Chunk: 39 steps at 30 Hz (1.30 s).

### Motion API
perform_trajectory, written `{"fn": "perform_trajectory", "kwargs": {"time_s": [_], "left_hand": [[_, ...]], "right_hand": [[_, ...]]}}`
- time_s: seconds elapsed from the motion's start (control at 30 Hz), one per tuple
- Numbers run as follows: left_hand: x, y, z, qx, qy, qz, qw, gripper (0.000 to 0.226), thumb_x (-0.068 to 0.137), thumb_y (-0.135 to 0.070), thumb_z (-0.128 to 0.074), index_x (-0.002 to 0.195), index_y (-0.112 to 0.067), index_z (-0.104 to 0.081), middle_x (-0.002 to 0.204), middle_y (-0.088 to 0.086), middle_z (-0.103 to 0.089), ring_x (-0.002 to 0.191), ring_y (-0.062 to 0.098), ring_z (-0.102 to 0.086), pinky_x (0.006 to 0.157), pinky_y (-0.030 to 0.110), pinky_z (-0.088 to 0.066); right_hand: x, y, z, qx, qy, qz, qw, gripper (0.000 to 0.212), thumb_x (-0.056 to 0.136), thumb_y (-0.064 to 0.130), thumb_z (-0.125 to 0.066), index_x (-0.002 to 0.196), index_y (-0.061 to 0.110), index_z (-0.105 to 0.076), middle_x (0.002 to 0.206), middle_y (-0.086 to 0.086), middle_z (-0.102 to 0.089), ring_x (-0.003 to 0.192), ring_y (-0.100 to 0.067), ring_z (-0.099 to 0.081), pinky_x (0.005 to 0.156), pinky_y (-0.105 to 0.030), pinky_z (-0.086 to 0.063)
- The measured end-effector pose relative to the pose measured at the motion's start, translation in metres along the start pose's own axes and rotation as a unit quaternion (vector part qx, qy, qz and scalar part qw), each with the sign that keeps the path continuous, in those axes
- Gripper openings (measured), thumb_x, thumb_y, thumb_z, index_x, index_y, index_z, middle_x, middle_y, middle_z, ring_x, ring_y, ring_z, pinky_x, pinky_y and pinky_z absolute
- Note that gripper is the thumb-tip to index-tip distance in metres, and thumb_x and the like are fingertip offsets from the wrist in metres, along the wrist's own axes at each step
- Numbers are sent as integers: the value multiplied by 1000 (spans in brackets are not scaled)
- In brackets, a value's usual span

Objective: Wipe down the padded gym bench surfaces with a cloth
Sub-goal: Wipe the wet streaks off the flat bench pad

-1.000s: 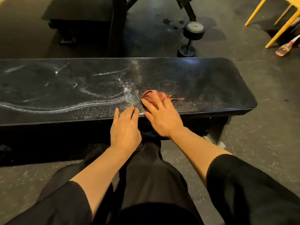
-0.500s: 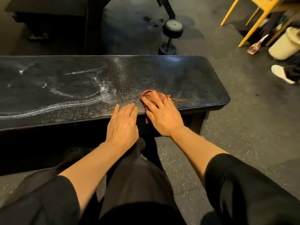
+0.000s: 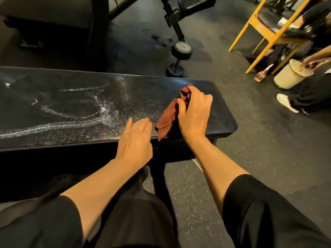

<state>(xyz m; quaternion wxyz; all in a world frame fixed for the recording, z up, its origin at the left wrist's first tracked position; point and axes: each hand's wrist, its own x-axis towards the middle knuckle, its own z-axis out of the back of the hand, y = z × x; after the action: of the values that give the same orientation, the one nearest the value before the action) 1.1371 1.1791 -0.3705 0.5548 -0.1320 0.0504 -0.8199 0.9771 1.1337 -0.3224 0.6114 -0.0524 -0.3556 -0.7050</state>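
A: From the head camera, what is the right hand [image 3: 194,111] doing?
B: Its fingers curl around a dark red cloth [image 3: 169,115] and bunch it up. The cloth's loose end trails over the front edge of the black padded bench [image 3: 75,104], near its right end.
A: And the left hand [image 3: 136,140]?
B: It holds nothing. Its fingers are straight, lying at the front edge just beside the cloth.
A: Anything else?
B: A dumbbell [image 3: 178,59] stands on the floor behind the bench, and a yellow chair [image 3: 259,27] is far off to the right
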Motion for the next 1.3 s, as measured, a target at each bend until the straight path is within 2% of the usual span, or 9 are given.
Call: {"fn": "perform_trajectory", "kwargs": {"time_s": [0.17, 0.27, 0.43, 0.6, 0.73, 0.83, 1.07, 1.2, 1.3], "left_hand": [[-1, 16, 2, 5, 1, 16, 1000, 64, 81, -13, -65, 139, -2, -42, 142, 9, -45, 134, 23, -38, 116, 37, -1], [-2, 22, -2, 4, 2, 21, 1000, 59, 78, -10, -67, 133, -2, -48, 134, 10, -51, 129, 24, -44, 114, 36, -3], [2, 23, -9, -4, -4, 34, 999, 55, 81, -10, -62, 134, -4, -46, 135, 6, -49, 129, 20, -42, 116, 36, -3], [-3, 20, -17, 11, 10, 16, 1000, 62, 78, -14, -70, 134, -3, -49, 137, 12, -50, 128, 26, -46, 115, 44, -15], [1, 13, -22, 5, 2, -10, 1000, 63, 76, -15, -75, 133, -2, -52, 134, 15, -53, 127, 29, -49, 113, 43, -14], [6, 8, -26, 7, 4, -10, 1000, 62, 76, -16, -74, 133, -1, -52, 134, 14, -53, 127, 29, -48, 114, 43, -14], [10, 7, -28, 7, 4, -7, 1000, 58, 80, -17, -69, 133, -1, -49, 135, 12, -52, 127, 27, -46, 116, 45, -15], [11, 3, -31, 0, -5, -3, 1000, 53, 78, -17, -72, 126, 0, -55, 129, 14, -56, 122, 30, -51, 114, 47, -18], [15, -9, -35, -6, -6, -14, 1000, 54, 76, -17, -73, 125, 0, -56, 127, 14, -57, 120, 30, -52, 114, 47, -18]], "right_hand": [[-31, 1, -29, 67, 275, 44, 958, 61, 84, 42, -66, 138, 27, -43, 126, -5, -44, 116, -24, -42, 93, -38, -44], [-28, -2, -42, 7, 154, 44, 987, 45, 91, 42, -56, 133, 28, -52, 135, -6, -46, 121, -28, -39, 99, -46, -39], [-31, 10, -82, -2, 291, 118, 949, 44, 99, 43, -38, 140, 29, -45, 157, -4, -23, 144, -30, -15, 114, -52, -19], [-32, -19, -81, -29, 257, 247, 934, 40, 93, 29, -37, 120, 20, -65, 146, -9, -43, 136, -39, -32, 105, -54, -37], [-18, -101, -49, -107, 190, 117, 969, 38, 83, 6, -55, 120, 14, -63, 146, -17, -40, 129, -47, -34, 106, -56, -34], [-20, -93, -49, -164, 154, 46, 973, 39, 92, 21, -36, 120, 9, -60, 147, -22, -36, 130, -48, -33, 113, -51, -25], [-51, -42, -65, -60, 234, 257, 936, 47, 93, 16, -51, 140, 18, -46, 157, -10, -23, 143, -34, -16, 114, -44, -26], [-24, -100, -42, -156, 178, 143, 961, 45, 86, 15, -60, 131, 23, -54, 152, -13, -33, 134, -41, -30, 105, -55, -34], [-27, -93, -41, -131, 184, 25, 974, 45, 95, 16, -50, 140, 17, -46, 157, -15, -20, 141, -40, -18, 113, -52, -26]]}}
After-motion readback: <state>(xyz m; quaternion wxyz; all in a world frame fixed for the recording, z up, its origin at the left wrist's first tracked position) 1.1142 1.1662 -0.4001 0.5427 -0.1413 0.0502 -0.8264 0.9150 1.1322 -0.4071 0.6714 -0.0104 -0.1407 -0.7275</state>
